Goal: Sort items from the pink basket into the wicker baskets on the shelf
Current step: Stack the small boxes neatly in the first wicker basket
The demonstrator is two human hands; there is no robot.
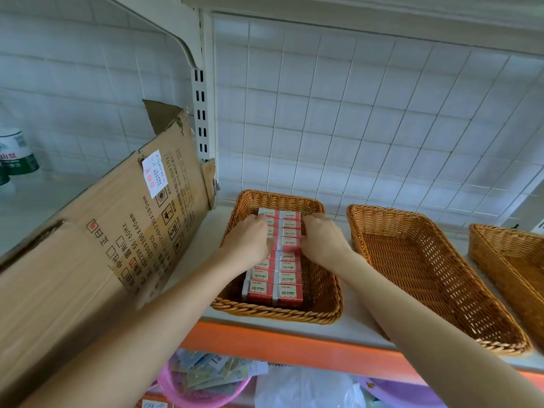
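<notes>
Two rows of small red and white 2B eraser boxes (pixel 284 279) lie in the left wicker basket (pixel 323 293) on the shelf. My left hand (pixel 248 241) and my right hand (pixel 321 242) are both inside this basket, fingers curled round the upper block of boxes (pixel 290 237) from either side. The pink basket (pixel 203 391) sits below the shelf at the bottom edge, holding several packets. A second wicker basket (pixel 418 260) stands to the right with nothing in it.
A large cardboard box (pixel 97 245) leans on the shelf at the left, close to my left forearm. A third wicker basket (pixel 512 260) is cut off at the right edge. The shelf has an orange front edge (pixel 265 340) and a wire grid back.
</notes>
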